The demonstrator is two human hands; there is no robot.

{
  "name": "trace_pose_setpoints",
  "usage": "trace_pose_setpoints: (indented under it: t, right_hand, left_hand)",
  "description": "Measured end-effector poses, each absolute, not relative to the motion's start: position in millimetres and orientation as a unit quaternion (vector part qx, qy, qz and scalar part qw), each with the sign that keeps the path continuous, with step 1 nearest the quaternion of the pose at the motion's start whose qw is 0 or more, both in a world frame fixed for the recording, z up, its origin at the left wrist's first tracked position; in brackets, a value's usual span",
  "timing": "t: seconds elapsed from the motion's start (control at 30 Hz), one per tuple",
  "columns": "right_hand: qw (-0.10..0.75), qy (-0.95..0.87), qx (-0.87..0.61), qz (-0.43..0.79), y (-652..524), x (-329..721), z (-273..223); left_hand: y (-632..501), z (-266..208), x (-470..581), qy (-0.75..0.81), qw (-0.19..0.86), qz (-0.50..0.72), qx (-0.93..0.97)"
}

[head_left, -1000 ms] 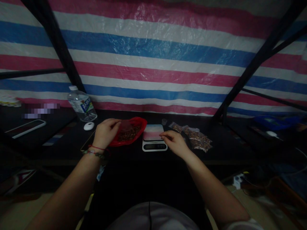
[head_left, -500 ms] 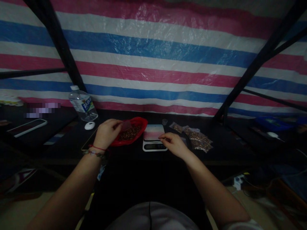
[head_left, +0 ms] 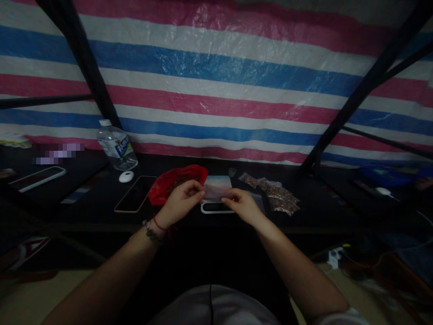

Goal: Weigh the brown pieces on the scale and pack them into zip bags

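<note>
A small clear plastic bag is stretched between my two hands above the kitchen scale. Its left edge is pinched by my left hand, its right edge by my right hand. The bag looks flat, and it partly covers the scale's platform; the display shows below it, too dark to read. Left of the scale lies a red plastic bag spread open, with brown grain-like bits inside, partly behind my left hand. Beside my right hand are clear plastic bags and several filled bags.
A phone, a white earbud case and a plastic bottle stand or lie at left. A small clear cup sits behind the scale. Black metal posts rise on both sides before a striped plastic sheet.
My left hand has moved right, carrying the small clear bag from over the red bag to above the scale. My right hand, still near the scale, now grips the bag's other edge.
</note>
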State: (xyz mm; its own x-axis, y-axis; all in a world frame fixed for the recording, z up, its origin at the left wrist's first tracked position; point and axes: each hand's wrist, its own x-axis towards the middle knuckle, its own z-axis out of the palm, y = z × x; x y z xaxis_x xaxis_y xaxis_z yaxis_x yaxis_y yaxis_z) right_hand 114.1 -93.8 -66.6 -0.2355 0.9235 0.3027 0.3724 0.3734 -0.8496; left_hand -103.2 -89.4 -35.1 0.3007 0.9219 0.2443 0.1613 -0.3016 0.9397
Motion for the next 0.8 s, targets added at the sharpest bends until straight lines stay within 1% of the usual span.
trace_pose_setpoints:
  t: [0.1, 0.17, 0.23, 0.37, 0.57, 0.73, 0.8]
  right_hand:
    - [0.387, -0.722, -0.460, 0.343, -93.3, 119.5, -60.4]
    - [0.352, -0.735, -0.463, 0.349, -93.3, 123.6, -56.9]
    - [0.336, -0.743, -0.463, 0.346, -92.8, 127.6, -55.0]
    - [0.357, -0.734, -0.464, 0.345, -89.0, 135.1, -55.2]
    - [0.409, -0.710, -0.480, 0.314, -79.5, 150.0, -55.5]
    - [0.476, -0.637, -0.535, 0.286, -70.1, 188.1, -50.8]
    - [0.450, -0.642, -0.564, 0.259, -65.8, 208.7, -52.8]
  left_hand:
    - [-90.1, -42.5, -98.5, 0.388, 0.450, 0.405, 0.695]
    - [-88.8, -44.0, -99.4, 0.391, 0.429, 0.382, 0.719]
    - [-87.1, -43.4, -101.4, 0.400, 0.407, 0.360, 0.738]
    - [-84.5, -42.6, -103.4, 0.427, 0.400, 0.330, 0.741]
    - [-85.2, -52.3, -97.1, 0.426, 0.445, 0.286, 0.734]
    - [-85.9, -54.4, -95.9, 0.428, 0.424, 0.268, 0.752]
    - [-85.0, -54.4, -97.0, 0.433, 0.416, 0.265, 0.754]
